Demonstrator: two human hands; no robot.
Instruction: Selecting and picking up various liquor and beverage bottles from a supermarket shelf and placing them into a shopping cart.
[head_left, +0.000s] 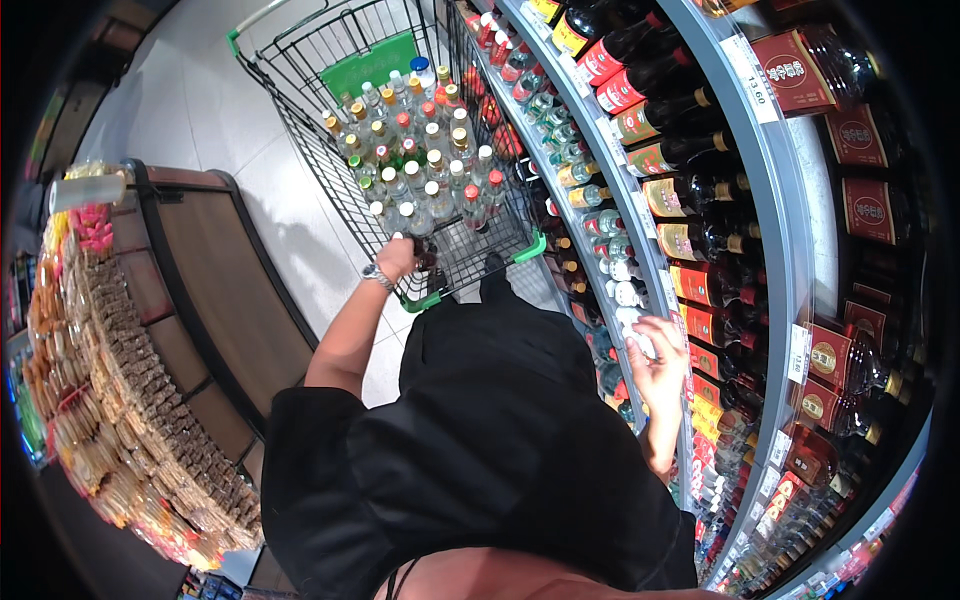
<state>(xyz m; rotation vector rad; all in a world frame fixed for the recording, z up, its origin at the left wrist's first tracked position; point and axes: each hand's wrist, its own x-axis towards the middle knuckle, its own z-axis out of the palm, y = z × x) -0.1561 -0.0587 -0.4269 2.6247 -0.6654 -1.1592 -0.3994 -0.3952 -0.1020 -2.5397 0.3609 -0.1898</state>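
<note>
My left hand (397, 257), with a metal-banded watch (376, 276) at its wrist, is closed around what looks like a small bottle at the near left of a wire shopping cart (480, 259). A white cap (397, 236) shows just above the fingers, and dark glass (426, 256) beside them. Upright glass bottles (412, 172) with white, gold, red and green caps crowd the cart's far part. At the shelf on the right, my right hand (658, 352) has thumb and fingers curved beside white bottles (628, 311). Whether it grips one is unclear.
Curved grey shelf edges (626, 161) with price tags run down the right. Dark bottles with red labels (694, 281) lie behind them. On the left stands a brown display stand (217, 240) beside packaged snacks (150, 375). Pale floor tiles (262, 180) show between.
</note>
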